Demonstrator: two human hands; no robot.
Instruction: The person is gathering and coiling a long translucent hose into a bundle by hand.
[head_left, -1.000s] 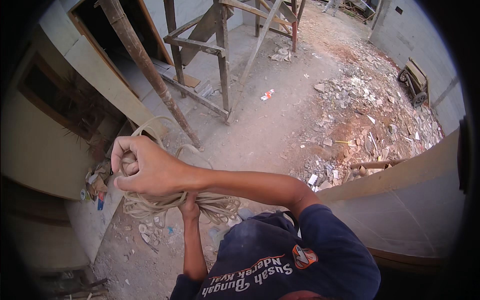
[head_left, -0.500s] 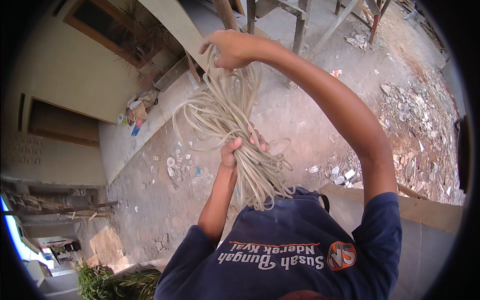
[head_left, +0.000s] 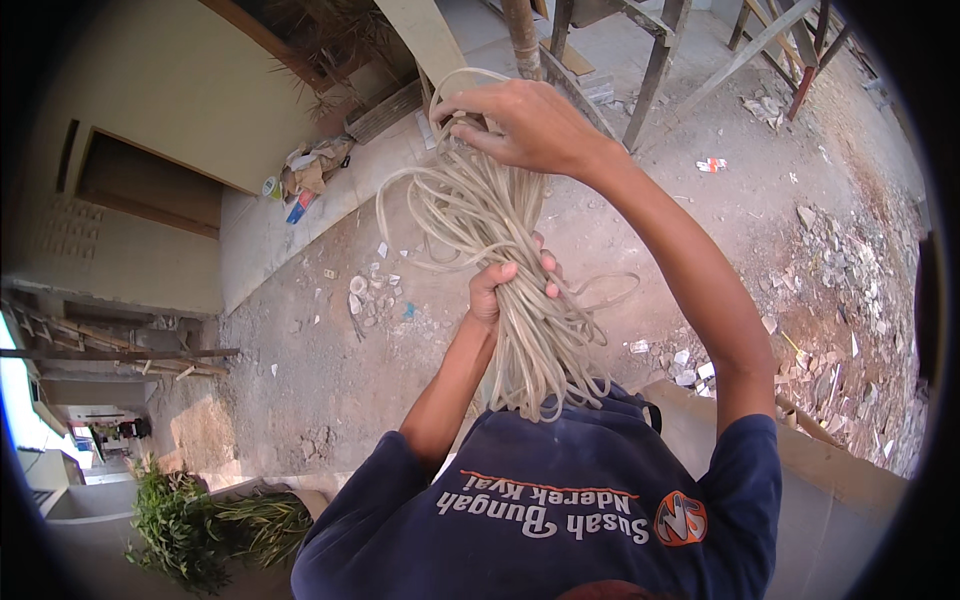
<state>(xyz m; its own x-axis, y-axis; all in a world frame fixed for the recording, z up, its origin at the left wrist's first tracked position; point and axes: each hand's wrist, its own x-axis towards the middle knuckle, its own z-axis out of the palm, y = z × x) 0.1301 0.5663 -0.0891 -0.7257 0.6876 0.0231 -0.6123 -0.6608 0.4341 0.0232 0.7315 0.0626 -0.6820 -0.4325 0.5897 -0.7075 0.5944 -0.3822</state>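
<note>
A thick bundle of thin, pale translucent hose [head_left: 545, 335] is gathered in many loops in front of my chest. My left hand [head_left: 490, 287] is closed round its narrow middle, with thumb and fingertips showing on either side. Loops fan out above and below that grip. At the upper end, my right hand [head_left: 535, 125] is bent over the loops, its fingers curled at a strand that arcs above them. Part of this hold is hidden behind the fingers. One loose loop sticks out to the right of the bundle.
Broken tile and rubble [head_left: 840, 270] cover the ground at right. Wooden trestle legs [head_left: 655, 85] and a post [head_left: 522, 40] stand at the far side. Crumpled bags [head_left: 315, 165] lie by the wall at left. Green plants [head_left: 180, 525] grow at lower left.
My view has shifted, so hands and bundle appear further right. The right hand has come a little lower and closer to the left one, and a strand now arcs over its fingers.
</note>
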